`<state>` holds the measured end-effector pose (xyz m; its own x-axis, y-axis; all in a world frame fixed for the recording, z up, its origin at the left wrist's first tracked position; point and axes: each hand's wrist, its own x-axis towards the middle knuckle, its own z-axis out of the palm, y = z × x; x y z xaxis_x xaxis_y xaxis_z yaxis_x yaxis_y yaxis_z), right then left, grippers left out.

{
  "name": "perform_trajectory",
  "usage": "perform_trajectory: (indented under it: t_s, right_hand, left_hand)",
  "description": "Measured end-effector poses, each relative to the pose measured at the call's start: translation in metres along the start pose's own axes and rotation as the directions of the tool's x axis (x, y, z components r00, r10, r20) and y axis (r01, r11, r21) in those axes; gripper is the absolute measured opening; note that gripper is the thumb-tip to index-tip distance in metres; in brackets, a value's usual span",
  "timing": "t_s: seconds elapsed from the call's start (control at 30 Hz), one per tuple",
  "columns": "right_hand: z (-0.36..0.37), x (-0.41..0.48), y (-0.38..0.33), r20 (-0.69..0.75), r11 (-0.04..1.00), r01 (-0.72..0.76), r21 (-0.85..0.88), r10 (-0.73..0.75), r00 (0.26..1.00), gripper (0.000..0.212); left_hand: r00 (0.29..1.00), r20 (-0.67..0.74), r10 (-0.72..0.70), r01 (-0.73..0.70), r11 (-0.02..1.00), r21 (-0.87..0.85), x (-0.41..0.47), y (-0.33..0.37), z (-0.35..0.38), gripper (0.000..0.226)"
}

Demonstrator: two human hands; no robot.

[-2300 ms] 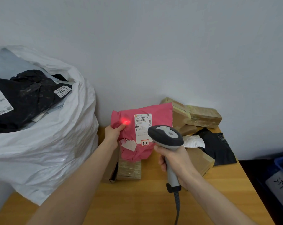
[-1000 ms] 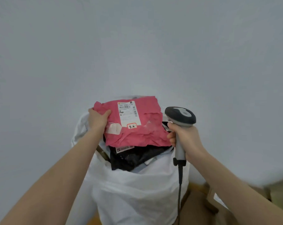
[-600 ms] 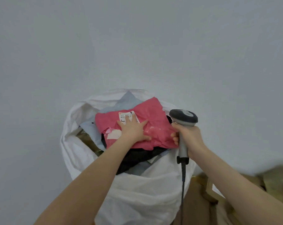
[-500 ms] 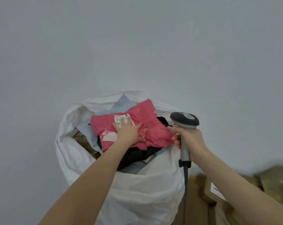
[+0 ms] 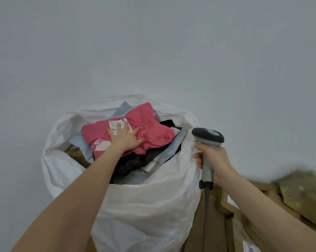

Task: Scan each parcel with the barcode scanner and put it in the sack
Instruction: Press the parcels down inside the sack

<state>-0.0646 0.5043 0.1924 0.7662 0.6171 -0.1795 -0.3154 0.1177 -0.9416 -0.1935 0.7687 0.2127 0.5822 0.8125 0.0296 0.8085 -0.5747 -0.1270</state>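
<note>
Head view, contents as you see them. Item one: white sack, mouth wide open, standing against a plain grey wall and filled nearly to the rim. Item two: pink parcel, a crumpled soft mailer lying on top of the pile inside the sack, white shipping label face up near its far edge. Your left hand lies flat on this parcel, fingers straight and spread, fingertips overlapping the label; it presses down and grasps nothing. Item three: black parcel directly under the pink one, with pale blue-grey mailers showing around both and a brown box corner at the sack's inner left. Item four: barcode scanner, dark head with a grey top, held upright just beside the sack's right rim; your right hand wraps the grey handle, fingers curled fully around it. Its dark cable hangs straight down from the handle base. Item five: cardboard boxes stacked at lower right, blurred, two bearing white labels whose print cannot be read.
</note>
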Motion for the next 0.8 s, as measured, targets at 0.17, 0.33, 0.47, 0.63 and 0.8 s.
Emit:
perform_trajectory:
  t_s: [0.17, 0.33, 0.47, 0.63, 0.8]
  right_hand:
    - [-0.011, -0.008, -0.004, 0.013, 0.999, 0.007, 0.043, -0.008, 1.0, 0.01]
    - [-0.058, -0.021, -0.006, -0.01, 0.997, -0.018, 0.078, 0.019, 1.0, 0.012]
    - [-0.131, -0.035, 0.007, -0.082, 0.991, -0.068, 0.115, 0.078, 0.994, 0.013]
    - [-0.249, -0.058, 0.037, -0.199, 0.978, -0.13, 0.164, 0.162, 0.967, 0.01]
    - [-0.37, -0.084, 0.066, -0.351, 0.952, -0.217, 0.215, 0.283, 0.892, 0.012]
  left_hand:
    - [0.97, -0.236, -0.054, 0.013, 0.985, -0.172, -0.018, 0.038, -0.034, 0.051]
    - [0.86, -0.494, 0.128, -0.247, 0.951, -0.185, -0.045, 0.122, -0.054, 0.045]
    - [0.792, -0.542, 0.28, -0.467, 0.851, -0.242, -0.078, 0.227, -0.045, 0.042]
    - [0.788, -0.419, 0.452, -0.599, 0.719, -0.351, -0.134, 0.364, 0.021, 0.039]
    - [0.78, -0.099, 0.618, -0.578, 0.651, -0.493, -0.195, 0.482, 0.103, 0.043]
